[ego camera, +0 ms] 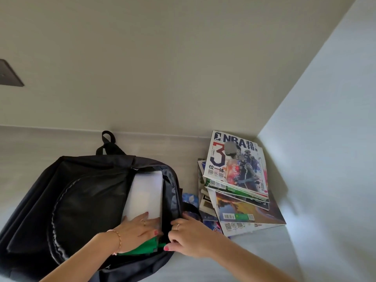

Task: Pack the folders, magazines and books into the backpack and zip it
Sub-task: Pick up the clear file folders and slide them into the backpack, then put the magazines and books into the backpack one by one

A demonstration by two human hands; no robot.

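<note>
A black backpack (81,200) lies flat on the pale desk, its main compartment unzipped along the right side. A white folder (145,192) sits inside the opening, with a green item (149,246) lower down. My left hand (136,233) rests flat on the white folder inside the opening, fingers spread. My right hand (187,237) pinches the backpack's right opening edge (173,200) and holds it apart. To the right, a stack of magazines and books (242,196) lies on the desk, with an NBA magazine (236,161) on top.
The desk (30,155) meets a beige back wall and a white side wall (325,159) at the right, right behind the stack. A small blue patterned item (190,198) lies between backpack and stack. A dark plate (10,74) is on the wall at left.
</note>
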